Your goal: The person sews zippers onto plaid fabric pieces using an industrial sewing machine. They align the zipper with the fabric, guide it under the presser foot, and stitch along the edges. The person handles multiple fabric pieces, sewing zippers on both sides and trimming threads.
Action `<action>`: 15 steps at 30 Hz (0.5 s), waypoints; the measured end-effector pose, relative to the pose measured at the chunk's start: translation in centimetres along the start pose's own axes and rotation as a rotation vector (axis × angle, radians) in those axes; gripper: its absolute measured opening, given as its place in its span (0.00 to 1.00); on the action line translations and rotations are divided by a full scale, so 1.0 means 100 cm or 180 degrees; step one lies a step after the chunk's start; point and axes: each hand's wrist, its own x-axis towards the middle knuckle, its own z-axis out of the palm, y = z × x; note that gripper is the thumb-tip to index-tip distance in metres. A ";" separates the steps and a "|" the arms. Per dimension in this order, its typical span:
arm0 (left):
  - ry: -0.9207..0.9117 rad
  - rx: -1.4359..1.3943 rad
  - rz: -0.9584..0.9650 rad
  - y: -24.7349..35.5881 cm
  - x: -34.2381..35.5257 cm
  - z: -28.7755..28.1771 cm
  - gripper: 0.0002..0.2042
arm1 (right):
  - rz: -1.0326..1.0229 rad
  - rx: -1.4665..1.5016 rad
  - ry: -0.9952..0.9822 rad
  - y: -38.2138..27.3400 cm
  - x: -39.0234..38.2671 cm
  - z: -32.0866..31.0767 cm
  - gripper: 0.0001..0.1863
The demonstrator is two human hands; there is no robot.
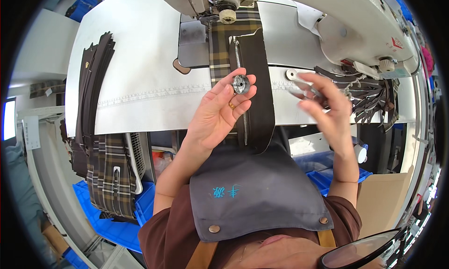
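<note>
My left hand (216, 111) is raised over the sewing table, its fingers closed around a round, shiny metal bobbin case (241, 85). To the right, my right hand (333, 105) is smeared by motion. It grips small metal thread snips (307, 92), whose blades point left. Near their tips a bobbin (291, 74) lies on the table. Beneath my left hand runs a dark brown fabric piece (257, 89) with a metal zipper (237, 54). It overlies brown plaid cloth (220, 44), which reaches back under the machine head.
A white sewing machine (346, 12) spans the far side of the table (140, 58). Dark strips (96, 77) are stacked at left, and zipper strips (374, 96) are bunched at right. Plaid pieces (110, 161) hang over a blue bin (105, 224) at lower left.
</note>
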 end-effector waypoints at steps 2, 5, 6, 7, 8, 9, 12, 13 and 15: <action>-0.0051 0.0029 -0.0017 -0.003 0.001 -0.001 0.20 | 0.0104 0.0146 -0.0243 0.002 -0.003 0.008 0.17; -0.0132 0.0073 0.0007 -0.006 0.002 -0.002 0.20 | -0.0211 -0.0375 -0.0397 0.007 0.001 0.014 0.19; -0.0161 0.0087 0.0023 -0.007 0.002 -0.001 0.20 | -0.0469 -0.0550 -0.0429 0.008 0.002 0.016 0.19; -0.0159 0.0148 0.0054 -0.007 0.002 -0.001 0.20 | -0.0724 -0.0735 -0.0456 0.008 0.003 0.017 0.18; -0.0157 0.0209 0.0085 -0.007 0.002 0.000 0.20 | -0.0938 -0.0956 -0.0431 0.006 0.005 0.015 0.18; -0.0156 0.0270 0.0115 -0.007 0.002 0.000 0.20 | -0.0992 -0.1035 -0.0398 0.007 0.005 0.015 0.18; -0.0177 0.0291 0.0135 -0.007 0.002 0.001 0.20 | -0.1188 -0.1260 -0.0296 0.007 0.006 0.016 0.18; -0.0167 0.0284 0.0136 -0.007 0.002 0.001 0.20 | -0.1263 -0.1338 -0.0249 0.006 0.006 0.017 0.18; -0.0149 0.0273 0.0135 -0.008 0.003 0.000 0.19 | -0.1362 -0.1473 -0.0210 0.003 0.007 0.017 0.18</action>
